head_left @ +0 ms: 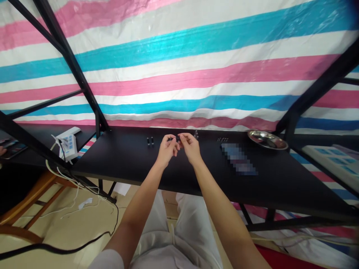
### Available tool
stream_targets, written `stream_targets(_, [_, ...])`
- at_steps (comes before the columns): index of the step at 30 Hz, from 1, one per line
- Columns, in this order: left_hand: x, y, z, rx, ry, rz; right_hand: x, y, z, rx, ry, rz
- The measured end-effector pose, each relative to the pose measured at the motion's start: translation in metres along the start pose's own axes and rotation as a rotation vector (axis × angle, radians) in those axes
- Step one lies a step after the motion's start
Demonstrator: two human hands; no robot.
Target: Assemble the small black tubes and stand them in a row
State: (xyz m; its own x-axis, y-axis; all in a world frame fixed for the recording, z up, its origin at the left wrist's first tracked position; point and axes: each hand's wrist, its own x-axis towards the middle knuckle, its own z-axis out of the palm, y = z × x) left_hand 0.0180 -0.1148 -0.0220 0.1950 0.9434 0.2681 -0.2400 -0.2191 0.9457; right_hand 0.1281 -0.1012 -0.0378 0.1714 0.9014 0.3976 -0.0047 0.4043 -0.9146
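My left hand [167, 148] and my right hand [190, 146] meet above the middle of the black table [126, 164]. Between their fingertips is a small dark stick-like piece [177, 138], pinched from both sides; its exact kind is too small to tell. Left of my hands, two short black cylinders with pale ends stand side by side, the nearer one to my hand being a black cylinder [152, 141]. Just behind my right hand, a cluster of small dark and greyish pieces [196, 133] is partly hidden. Farther right lie several tiny light-coloured pieces [223, 139].
A shiny metal dish [267, 146] sits at the back right. A pixelated rectangular item [239, 159] lies before it. Black metal frame bars [75, 71] flank the table, with a striped sheet [179, 74] behind. At left are a white power strip [68, 147], cables and a wooden chair [36, 194].
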Motion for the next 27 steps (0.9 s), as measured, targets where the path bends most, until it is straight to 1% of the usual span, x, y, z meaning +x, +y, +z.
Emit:
stream_targets(4, [-0.003, 0.009, -0.003, 0.085, -0.028, 0.063, 0.001, -0.019, -0.001, 0.009, 0.009, -0.036])
stream_targets(9, [-0.001, 0.01, -0.01, 0.223, 0.009, 0.148, 0.002, -0.03, 0.0, 0.027, 0.02, -0.042])
stream_targets(13, [-0.001, 0.013, -0.009, 0.271, 0.091, 0.167, 0.002, -0.032, 0.006, 0.033, 0.053, -0.085])
stream_targets(15, [0.0, 0.016, -0.011, 0.282, 0.141, 0.171, 0.004, -0.029, 0.004, 0.035, 0.084, -0.12])
stream_targets(17, [0.001, 0.019, -0.017, 0.269, 0.229, 0.187, 0.008, -0.026, -0.003, 0.049, 0.156, -0.133])
stream_targets(19, [0.001, 0.021, -0.026, 0.256, 0.316, 0.197, 0.012, -0.024, -0.013, 0.086, 0.266, -0.125])
stream_targets(20, [0.001, 0.021, -0.03, 0.257, 0.33, 0.191, 0.013, -0.024, -0.017, 0.097, 0.303, -0.122])
stream_targets(21, [0.001, 0.021, -0.033, 0.263, 0.313, 0.176, 0.014, -0.025, -0.021, 0.096, 0.301, -0.117])
stream_targets(23, [0.0, 0.019, -0.036, 0.275, 0.218, 0.125, 0.013, -0.027, -0.022, 0.061, 0.233, -0.124])
stream_targets(25, [-0.002, 0.015, -0.032, 0.265, 0.123, 0.081, 0.01, -0.028, -0.017, 0.016, 0.134, -0.155])
stream_targets(27, [-0.003, 0.013, -0.026, 0.233, 0.088, 0.063, 0.006, -0.027, -0.008, -0.012, 0.064, -0.183])
